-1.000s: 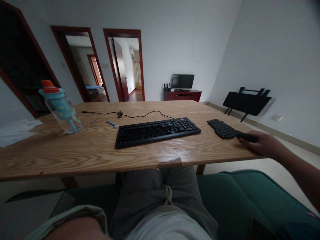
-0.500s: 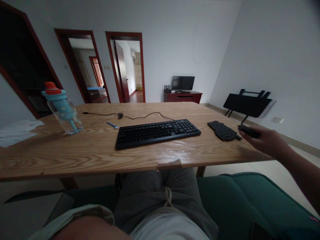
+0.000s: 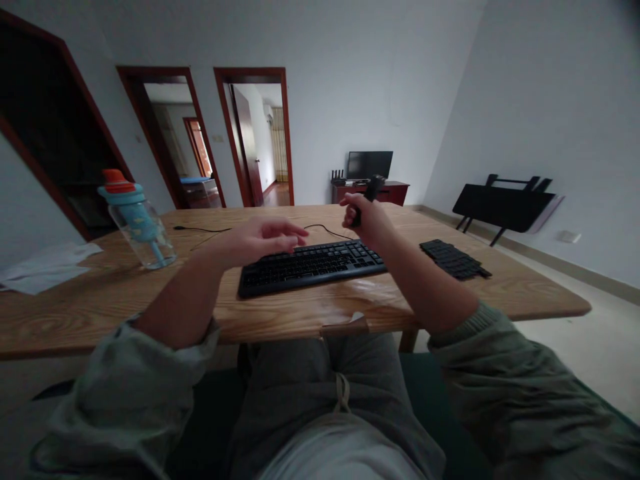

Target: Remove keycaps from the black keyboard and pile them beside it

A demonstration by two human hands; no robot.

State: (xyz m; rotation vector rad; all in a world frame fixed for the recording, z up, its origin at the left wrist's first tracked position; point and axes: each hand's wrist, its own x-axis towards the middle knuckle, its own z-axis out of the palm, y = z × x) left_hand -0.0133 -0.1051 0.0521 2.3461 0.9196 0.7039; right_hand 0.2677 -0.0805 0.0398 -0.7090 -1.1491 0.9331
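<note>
In the head view a black keyboard lies on the wooden table in front of me. Over its far edge, my right hand is closed around a short black stick-shaped object, held upright; its exact kind is not clear. My left hand hovers above the keyboard's left end, fingers loosely stretched and apart, with nothing in them. To the right of the keyboard, a flat patch of black keycaps lies close together. The keyboard's cable runs behind my hands and is partly hidden.
A clear bottle with a red cap stands at the left of the table, beside crumpled white tissue. Brown tape sticks to the table's front edge. Beyond the table are a monitor and a folded black table.
My right hand has swung from beyond the keycaps to above the keyboard, still gripping the black object. My left hand has come into view and covers the small blue brush.
</note>
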